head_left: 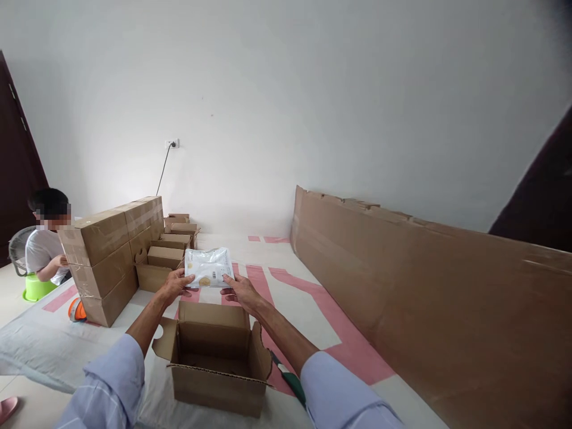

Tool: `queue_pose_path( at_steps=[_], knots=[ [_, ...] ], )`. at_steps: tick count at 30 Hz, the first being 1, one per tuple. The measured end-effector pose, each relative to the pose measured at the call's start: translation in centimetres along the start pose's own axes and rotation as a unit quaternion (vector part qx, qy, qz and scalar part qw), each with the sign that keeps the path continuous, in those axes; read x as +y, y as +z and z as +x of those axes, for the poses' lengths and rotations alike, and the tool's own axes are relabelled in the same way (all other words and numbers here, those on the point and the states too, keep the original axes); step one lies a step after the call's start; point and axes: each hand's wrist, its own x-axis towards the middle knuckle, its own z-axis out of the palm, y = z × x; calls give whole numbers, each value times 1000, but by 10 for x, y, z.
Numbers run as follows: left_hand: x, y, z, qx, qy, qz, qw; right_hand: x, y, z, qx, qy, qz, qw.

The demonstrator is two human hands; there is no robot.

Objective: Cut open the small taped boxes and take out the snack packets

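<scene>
A white plastic packet [209, 266] with a printed label is stretched between my two hands. My left hand [177, 283] pinches its left edge, and my right hand [238, 292] grips the lower right corner, thumb on top. Below the packet stands an open cardboard box [218, 387], its flaps raised and its visible inside bare. Just right of that box lies a dark green-handled tool [290, 381], partly covered by my right forearm; its kind is unclear.
Taped cartons [109, 262] are stacked at the left, with several open boxes [165, 259] in a row beside them. A long cardboard panel [424, 298] walls off the right. An orange tape roll [77, 310] lies near the stack. Another person [44, 244] sits at far left.
</scene>
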Motion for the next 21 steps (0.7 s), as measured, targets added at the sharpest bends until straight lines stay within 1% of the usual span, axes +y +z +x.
queue_pose_path(
  at_steps=[7,15,18,20,21],
  knots=[
    [-3,2,2,2,-12,5,1000,0,-1,2,12,-3,-24,1000],
    [8,9,-2,3,-4,3,1000,-11,-1,-4,17,-17,-40,999],
    [13,14,-11,5,10,0,1000,-17,-2,-13,11,-35,-37,999],
    [15,17,-23,1,31,-6,1000,-19,-6,-25,-6,-57,-36,998],
    [16,19,-32,-2,48,-5,999,-20,-9,-33,-20,-78,-42,996]
  ],
)
